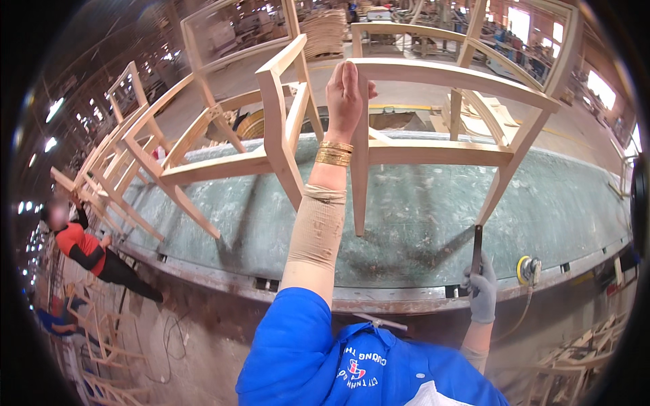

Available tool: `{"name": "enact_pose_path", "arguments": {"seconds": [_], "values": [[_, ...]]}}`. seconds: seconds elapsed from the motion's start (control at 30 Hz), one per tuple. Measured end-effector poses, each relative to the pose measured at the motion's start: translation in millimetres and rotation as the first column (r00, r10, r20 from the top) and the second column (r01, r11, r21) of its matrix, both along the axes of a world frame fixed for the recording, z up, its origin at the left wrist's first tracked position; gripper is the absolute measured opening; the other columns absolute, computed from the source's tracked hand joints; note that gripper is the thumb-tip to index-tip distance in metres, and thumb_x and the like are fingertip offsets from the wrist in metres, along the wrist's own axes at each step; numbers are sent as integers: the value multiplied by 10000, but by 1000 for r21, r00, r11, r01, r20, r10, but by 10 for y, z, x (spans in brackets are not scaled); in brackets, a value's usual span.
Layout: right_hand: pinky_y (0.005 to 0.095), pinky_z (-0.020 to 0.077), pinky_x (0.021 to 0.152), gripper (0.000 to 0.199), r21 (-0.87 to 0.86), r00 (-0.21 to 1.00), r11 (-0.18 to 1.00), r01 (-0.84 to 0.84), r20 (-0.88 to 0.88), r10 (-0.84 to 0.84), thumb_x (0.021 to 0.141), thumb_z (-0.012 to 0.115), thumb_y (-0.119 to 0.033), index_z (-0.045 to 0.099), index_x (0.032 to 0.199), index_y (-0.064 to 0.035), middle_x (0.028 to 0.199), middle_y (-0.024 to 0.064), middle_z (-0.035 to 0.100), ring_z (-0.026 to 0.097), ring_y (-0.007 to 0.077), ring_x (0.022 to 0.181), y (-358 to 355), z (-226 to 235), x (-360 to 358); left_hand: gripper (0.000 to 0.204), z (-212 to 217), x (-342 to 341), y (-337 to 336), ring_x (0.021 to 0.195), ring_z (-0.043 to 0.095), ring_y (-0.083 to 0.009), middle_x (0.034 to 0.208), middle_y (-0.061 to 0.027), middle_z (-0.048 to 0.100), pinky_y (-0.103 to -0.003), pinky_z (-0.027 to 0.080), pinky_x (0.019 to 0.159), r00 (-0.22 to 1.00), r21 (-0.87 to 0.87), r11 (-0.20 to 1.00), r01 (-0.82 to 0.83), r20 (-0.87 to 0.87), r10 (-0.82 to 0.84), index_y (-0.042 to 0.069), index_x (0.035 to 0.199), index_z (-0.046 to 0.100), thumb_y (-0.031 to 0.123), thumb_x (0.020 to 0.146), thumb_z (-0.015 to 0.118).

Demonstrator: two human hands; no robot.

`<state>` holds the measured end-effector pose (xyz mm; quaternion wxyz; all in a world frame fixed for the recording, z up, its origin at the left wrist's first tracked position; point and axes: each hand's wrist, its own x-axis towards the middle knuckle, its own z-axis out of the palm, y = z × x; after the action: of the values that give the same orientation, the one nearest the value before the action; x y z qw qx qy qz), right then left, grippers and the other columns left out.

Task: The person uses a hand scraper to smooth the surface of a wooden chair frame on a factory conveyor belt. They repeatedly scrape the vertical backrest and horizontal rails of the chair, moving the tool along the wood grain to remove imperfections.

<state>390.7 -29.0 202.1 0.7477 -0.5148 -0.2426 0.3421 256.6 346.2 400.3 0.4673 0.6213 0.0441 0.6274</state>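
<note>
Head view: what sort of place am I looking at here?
Probably a furniture workshop: bare wooden chair frames stand along a long green bench, what looks like a sander sits at its near edge, and stacked wood shows behind.

chair frame (440, 155): smooth wood; tabletop (413, 196): scuffed; bangles (334, 153): glossy metal; glove (483, 298): matt cloth

Left hand (344, 97) far forward, clenched — right hand (482, 291) lower, curled.

chair back (472, 34): top cut off | co-worker's head (57, 212): blurred | blue shirt (433, 362): cut off below
</note>
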Motion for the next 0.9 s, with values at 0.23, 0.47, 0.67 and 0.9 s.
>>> {"name": "enact_pose_path", "arguments": {"seconds": [0.23, 0.47, 0.67, 0.9], "values": [[198, 441, 539, 362, -1, 973, 992, -128, 195, 125, 863, 504, -43, 457, 1212, 43, 834, 66, 589, 561, 92, 621, 504, 524, 586, 283, -36, -108, -53, 811, 609, -97, 914, -36, 632, -271, 530, 737, 999, 129, 991, 27, -37, -22, 4, 1183, 520, 147, 945, 579], [216, 508, 581, 269, 125, 849, 934, -335, 470, 242, 905, 490, 39, 481, 1174, 21, 897, 112, 637, 612, 104, 667, 1086, 1312, 438, 318, -92, -65, -212, 815, 601, -89, 923, -28, 636, -247, 502, 774, 999, 9, 1000, 21, 46, -21, 21, 1211, 542, 253, 1000, 488], [241, 438, 477, 165, 399, 619, 887, -235, 765, -180, 904, 562, -9, 510, 1061, -1, 687, 88, 615, 590, 106, 544, 1839, 1759, -94, 545, -147, -125, -204, 796, 637, -165, 909, -100, 654, -282, 517, 777, 991, -74, 994, 81, 114, -73, 1, 1175, 551, 464, 1018, 311], [305, 481, 534, 193, 561, 201, 813, -159, 824, -530, 870, 605, -5, 520, 1041, -29, 758, 143, 629, 625, 188, 575, 2499, 1879, -305, 463, -168, -135, -181, 787, 625, -154, 863, -105, 646, -276, 506, 733, 953, -129, 958, 257, 199, -229, 3, 1076, 558, 419, 1014, 367]]}}
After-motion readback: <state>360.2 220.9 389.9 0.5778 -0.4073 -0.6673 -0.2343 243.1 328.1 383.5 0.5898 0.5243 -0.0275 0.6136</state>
